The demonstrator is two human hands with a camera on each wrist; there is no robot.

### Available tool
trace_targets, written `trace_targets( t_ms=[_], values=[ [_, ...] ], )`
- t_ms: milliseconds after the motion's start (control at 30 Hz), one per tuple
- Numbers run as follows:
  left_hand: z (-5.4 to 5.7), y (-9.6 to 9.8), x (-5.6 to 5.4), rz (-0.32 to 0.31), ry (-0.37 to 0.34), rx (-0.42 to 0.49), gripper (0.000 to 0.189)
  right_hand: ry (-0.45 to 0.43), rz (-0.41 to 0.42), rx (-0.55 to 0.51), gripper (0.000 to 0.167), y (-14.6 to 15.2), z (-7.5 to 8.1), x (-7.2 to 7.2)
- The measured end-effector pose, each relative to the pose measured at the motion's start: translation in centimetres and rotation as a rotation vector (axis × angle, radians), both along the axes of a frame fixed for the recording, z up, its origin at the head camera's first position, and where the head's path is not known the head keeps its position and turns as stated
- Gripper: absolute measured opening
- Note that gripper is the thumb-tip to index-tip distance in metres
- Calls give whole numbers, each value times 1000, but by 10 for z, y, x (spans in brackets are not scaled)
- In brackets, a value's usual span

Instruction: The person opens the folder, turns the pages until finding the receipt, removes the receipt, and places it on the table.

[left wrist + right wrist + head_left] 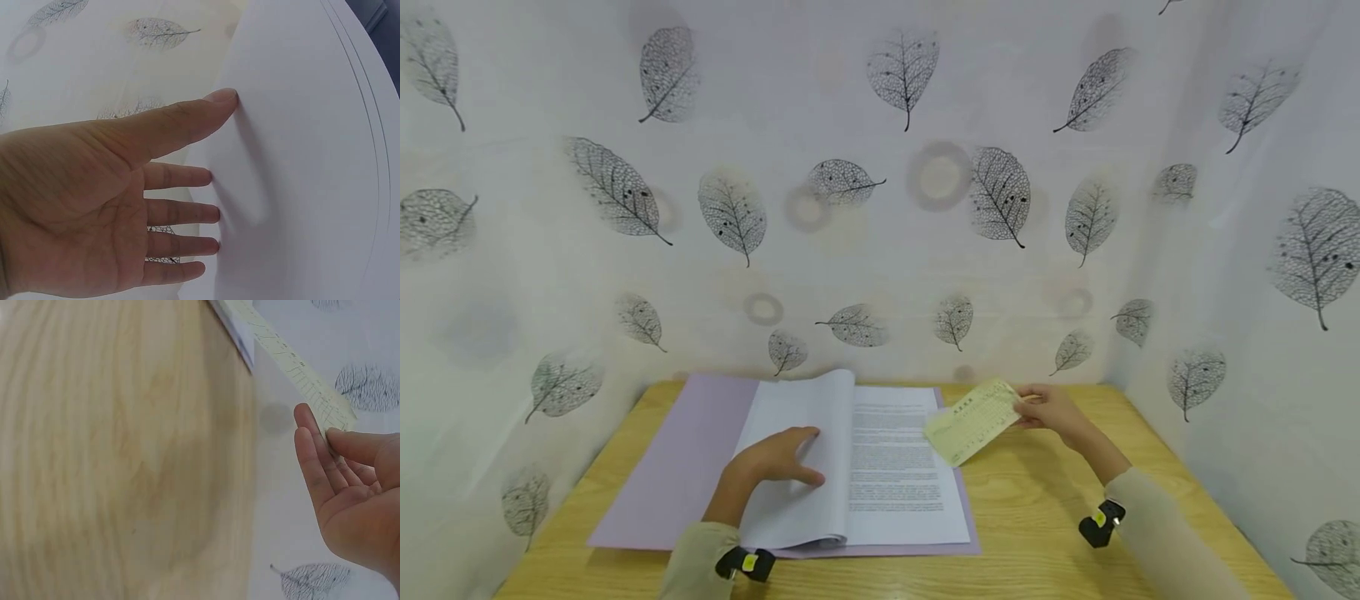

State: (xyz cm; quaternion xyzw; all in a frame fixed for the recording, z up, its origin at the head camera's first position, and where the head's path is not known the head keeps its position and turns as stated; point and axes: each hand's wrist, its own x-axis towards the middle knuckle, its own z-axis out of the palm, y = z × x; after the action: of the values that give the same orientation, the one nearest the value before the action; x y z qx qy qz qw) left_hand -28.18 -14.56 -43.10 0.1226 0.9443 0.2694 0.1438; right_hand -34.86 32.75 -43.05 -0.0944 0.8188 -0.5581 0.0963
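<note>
A purple folder [670,475] lies spread on the table with a stack of white sheets in it. The turned pages [306,187] bulge up on the left side, and a printed page [898,467] faces up on the right. My left hand [775,458] presses against the turned pages with straight, spread fingertips [215,212]. Between thumb and fingers, my right hand [1048,412] pinches the corner of a pale yellow printed form [973,421]. That form is raised and tilted, overlapping the right edge of the folder in the head view.
The wooden table [1037,533] extends to the right of the folder and along its front. A white curtain [880,267] with leaf prints stands behind the table and on both sides. Each sleeve has a small black device [1101,523] at the wrist.
</note>
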Motion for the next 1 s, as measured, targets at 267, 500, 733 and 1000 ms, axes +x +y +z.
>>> trace_targets(
  t_ms=[267, 500, 733, 1000],
  values=[
    [2, -1, 0, 2, -1, -2, 88, -43, -97, 2, 52, 28, -15, 10],
    [2, -1, 0, -14, 5, -11, 87, -51, -170, 45, 53, 42, -24, 20],
    [3, -1, 3, 8, -23, 9, 87, -93, -253, 19, 51, 44, -28, 25],
    [1, -2, 1, -3, -13, 4, 87, -128, -312, 21, 53, 44, -32, 24]
  ],
)
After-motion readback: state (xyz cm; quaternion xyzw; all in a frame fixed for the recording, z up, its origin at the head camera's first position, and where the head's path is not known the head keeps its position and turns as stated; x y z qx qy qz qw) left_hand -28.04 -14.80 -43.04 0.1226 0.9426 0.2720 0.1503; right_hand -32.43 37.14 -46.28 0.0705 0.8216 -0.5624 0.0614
